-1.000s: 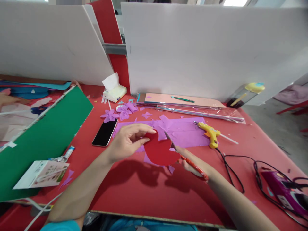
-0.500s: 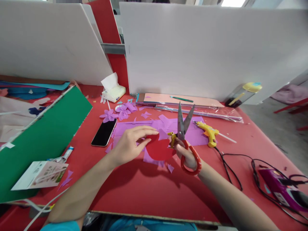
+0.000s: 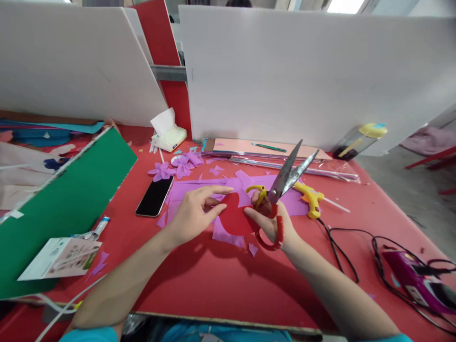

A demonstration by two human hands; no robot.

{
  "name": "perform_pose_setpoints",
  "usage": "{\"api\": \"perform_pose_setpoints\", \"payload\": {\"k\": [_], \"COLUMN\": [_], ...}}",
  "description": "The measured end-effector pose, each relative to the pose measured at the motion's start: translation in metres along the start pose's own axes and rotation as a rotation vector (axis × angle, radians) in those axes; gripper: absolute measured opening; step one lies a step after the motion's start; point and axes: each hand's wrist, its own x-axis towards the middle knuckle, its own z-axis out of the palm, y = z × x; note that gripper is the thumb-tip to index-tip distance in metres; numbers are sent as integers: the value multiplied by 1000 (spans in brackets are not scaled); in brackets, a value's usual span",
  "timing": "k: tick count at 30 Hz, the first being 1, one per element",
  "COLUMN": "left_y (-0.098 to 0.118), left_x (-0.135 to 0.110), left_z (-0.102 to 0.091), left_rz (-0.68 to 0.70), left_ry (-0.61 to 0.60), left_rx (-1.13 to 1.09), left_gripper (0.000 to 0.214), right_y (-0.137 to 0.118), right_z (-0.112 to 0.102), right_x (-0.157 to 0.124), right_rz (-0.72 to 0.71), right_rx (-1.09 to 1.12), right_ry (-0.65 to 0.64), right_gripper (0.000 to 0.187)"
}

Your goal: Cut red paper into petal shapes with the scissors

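A rounded red paper piece [image 3: 232,219], with a notch in its top edge, is held above the table between my two hands. My left hand [image 3: 194,213] pinches its left edge between thumb and fingers. The handles of a pair of scissors [image 3: 281,186], one red and one yellow, hang on my right hand [image 3: 274,221], whose thumb also presses the paper's right side. The blades are a little apart and point up and right, away from the paper. Purple paper sheets [image 3: 228,236] and scraps lie below.
Purple paper flowers [image 3: 161,171] lie beside a phone [image 3: 154,197]. A yellow glue gun [image 3: 310,198] with a black cord rests right of my hands. Behind are a tissue pack [image 3: 171,137], wrapped paper sheets [image 3: 299,164] and a white board [image 3: 302,76]. A green board [image 3: 74,199] leans at left.
The scissors have swung from upright to tilted right, and their blades have come closer together. My right thumb has moved left onto the red paper. My left hand has barely moved.
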Motion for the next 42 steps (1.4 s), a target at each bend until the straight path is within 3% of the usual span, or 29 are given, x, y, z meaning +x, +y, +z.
{"api": "perform_pose_setpoints", "payload": {"k": [3, 6, 20, 31, 36, 42], "left_y": [-2, -3, -1, -2, -2, 0], "left_x": [2, 3, 3, 1, 4, 8], "left_z": [2, 3, 4, 6, -1, -15], "left_rz": [-143, -185, -137, -127, -123, -87], "left_ry": [42, 61, 106, 169, 201, 259], "left_rx": [-122, -166, -141, -140, -177, -217], "left_gripper": [33, 30, 19, 17, 21, 23], "right_y": [2, -1, -9, -8, -11, -5], "right_z": [-2, -3, -3, -3, -7, -18], "right_x": [0, 0, 0, -1, 1, 1], "right_rz": [-71, -129, -120, -82, 0, 79], "right_rx": [-51, -131, -217, -163, -82, -176], "right_ry": [-18, -7, -17, -15, -52, -142], "right_gripper": [20, 18, 19, 16, 16, 27]}}
